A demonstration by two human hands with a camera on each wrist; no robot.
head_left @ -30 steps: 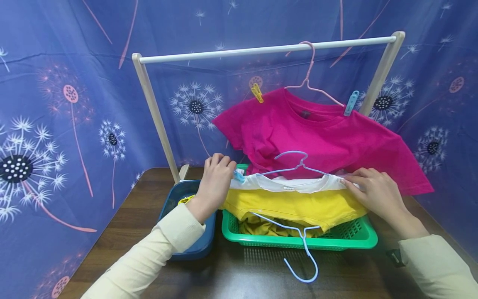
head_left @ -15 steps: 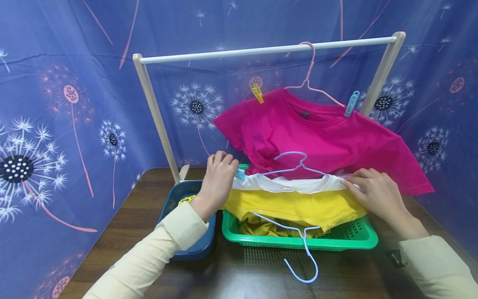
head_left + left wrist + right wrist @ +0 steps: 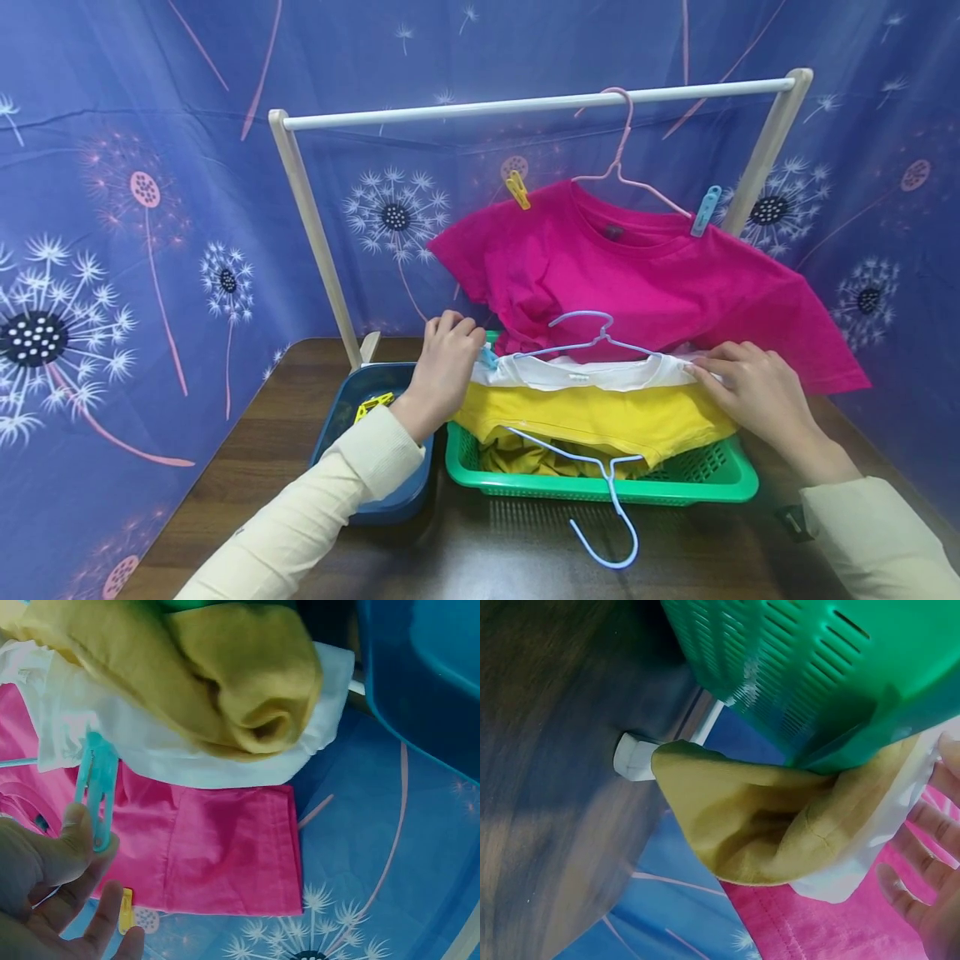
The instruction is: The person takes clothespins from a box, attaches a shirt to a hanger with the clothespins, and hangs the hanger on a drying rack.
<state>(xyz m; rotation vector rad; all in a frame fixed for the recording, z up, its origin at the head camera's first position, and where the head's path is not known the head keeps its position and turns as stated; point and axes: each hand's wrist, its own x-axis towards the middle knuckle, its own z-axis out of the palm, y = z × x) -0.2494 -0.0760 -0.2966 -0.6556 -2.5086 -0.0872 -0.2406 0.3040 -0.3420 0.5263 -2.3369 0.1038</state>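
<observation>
My left hand [image 3: 444, 358] pinches a light blue clothespin [image 3: 96, 791] between thumb and index finger, its other fingers spread. The clothespin's far end is on the left shoulder of a white shirt [image 3: 536, 371]. A blue hanger [image 3: 602, 333] rises from that shirt's neckline, hook up. At the opposite shoulder, my right hand [image 3: 753, 392] pinches the white cloth, its fingertips partly hidden behind it. A yellow shirt [image 3: 600, 412] lies just in front, over the green basket [image 3: 600, 487]. From its neckline, a second blue hanger [image 3: 611, 483] points hook-down toward me.
Behind, a magenta shirt [image 3: 630, 267] hangs from a pink hanger [image 3: 619, 150] on the white rail [image 3: 450, 110], with a yellow clothespin [image 3: 517, 190] and a blue clothespin [image 3: 705, 212] on its shoulders. A blue bin [image 3: 393, 504] with yellow clothespins [image 3: 372, 405] stands left of the basket.
My left hand has shifted slightly right with the clothespin, further onto the white shirt's shoulder. The upper blue hanger has dipped a little. My right hand stays at its shoulder.
</observation>
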